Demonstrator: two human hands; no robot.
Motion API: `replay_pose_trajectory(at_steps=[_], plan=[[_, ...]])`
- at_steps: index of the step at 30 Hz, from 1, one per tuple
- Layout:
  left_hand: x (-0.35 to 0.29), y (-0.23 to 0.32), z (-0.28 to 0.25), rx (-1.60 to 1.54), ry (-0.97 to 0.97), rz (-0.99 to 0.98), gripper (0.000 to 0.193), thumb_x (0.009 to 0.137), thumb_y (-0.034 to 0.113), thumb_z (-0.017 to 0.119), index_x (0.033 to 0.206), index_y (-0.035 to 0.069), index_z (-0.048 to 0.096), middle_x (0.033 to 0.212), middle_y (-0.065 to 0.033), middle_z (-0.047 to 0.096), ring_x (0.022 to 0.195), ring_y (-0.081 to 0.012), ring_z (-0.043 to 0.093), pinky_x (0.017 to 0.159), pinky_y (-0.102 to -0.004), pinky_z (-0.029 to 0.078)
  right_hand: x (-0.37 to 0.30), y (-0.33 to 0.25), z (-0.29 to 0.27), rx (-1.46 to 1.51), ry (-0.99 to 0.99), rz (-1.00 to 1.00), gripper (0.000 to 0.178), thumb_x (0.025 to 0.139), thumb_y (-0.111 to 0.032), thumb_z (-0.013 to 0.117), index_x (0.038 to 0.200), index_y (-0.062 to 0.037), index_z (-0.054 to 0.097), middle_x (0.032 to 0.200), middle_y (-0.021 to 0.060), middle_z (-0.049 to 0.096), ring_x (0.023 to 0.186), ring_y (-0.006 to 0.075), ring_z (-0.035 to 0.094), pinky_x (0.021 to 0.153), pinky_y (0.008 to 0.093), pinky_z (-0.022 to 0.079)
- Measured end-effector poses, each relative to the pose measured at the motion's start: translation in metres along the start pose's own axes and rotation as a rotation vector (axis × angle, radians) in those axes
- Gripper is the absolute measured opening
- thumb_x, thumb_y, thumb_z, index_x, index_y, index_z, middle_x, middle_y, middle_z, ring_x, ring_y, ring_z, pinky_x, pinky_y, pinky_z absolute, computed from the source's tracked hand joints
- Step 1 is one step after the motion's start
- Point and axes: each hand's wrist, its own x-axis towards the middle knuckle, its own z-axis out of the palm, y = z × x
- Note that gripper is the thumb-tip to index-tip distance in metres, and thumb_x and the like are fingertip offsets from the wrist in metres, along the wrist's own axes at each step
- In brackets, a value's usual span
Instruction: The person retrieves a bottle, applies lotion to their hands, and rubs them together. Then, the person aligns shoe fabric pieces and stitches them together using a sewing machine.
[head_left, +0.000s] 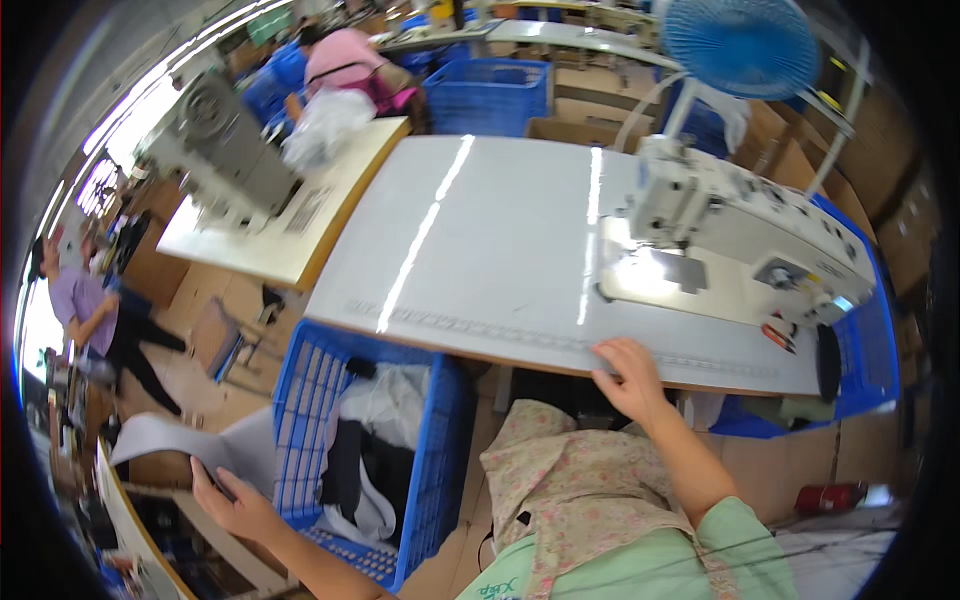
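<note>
My left hand (238, 508), out at the lower left beside a blue basket, is closed on a pale grey sheet of fabric (245, 450) that bends up and over in a curve. Something dark shows at its fingers, too small to name. On the front edge of the white sewing table (480, 230) rests my right hand (630, 378), fingers laid on the surface with nothing visible in them. A ruler strip (480, 328) runs along that edge under its fingertips. Right of it stands a white sewing machine (740, 215) with its lamp lit.
The blue basket (428, 450) holds white and black fabric pieces. Red-handled snips (778, 338) lie near the machine. A blue fan (740, 45) stands behind it. Another sewing machine (225, 150) is at the left. One person (85, 310) stands far left; another (350, 65) bends over at the back.
</note>
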Motion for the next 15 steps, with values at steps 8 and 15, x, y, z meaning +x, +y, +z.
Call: replay_pose_trajectory(at_steps=[8,15], plan=[[-0.012,0.212,0.092,-0.260,-0.803,0.560,0.033,0.078,0.000,0.059,0.110,0.004,0.069,0.097,-0.0174,0.061,0.100,-0.0387,0.058,0.106,-0.0530,0.037,-0.036,0.012,-0.058,0.153,0.040,0.109,0.038,0.085,-0.015,0.068,0.121,-0.0062,0.062,0.119,0.0148,0.062,0.113,0.0351,0.055,0.098,0.0446,0.044],[-0.057,0.311,0.127,-0.375,-1.376,0.776,0.020,0.079,0.008,0.058,0.093,0.005,0.071,0.092,-0.0166,0.061,0.087,-0.0379,0.064,0.078,-0.0462,0.053,-0.091,0.063,-0.126,-0.046,0.268,0.297,0.031,0.080,-0.012,0.070,0.111,-0.0055,0.066,0.118,0.0161,0.060,0.114,0.0369,0.055,0.097,0.0453,0.045]])
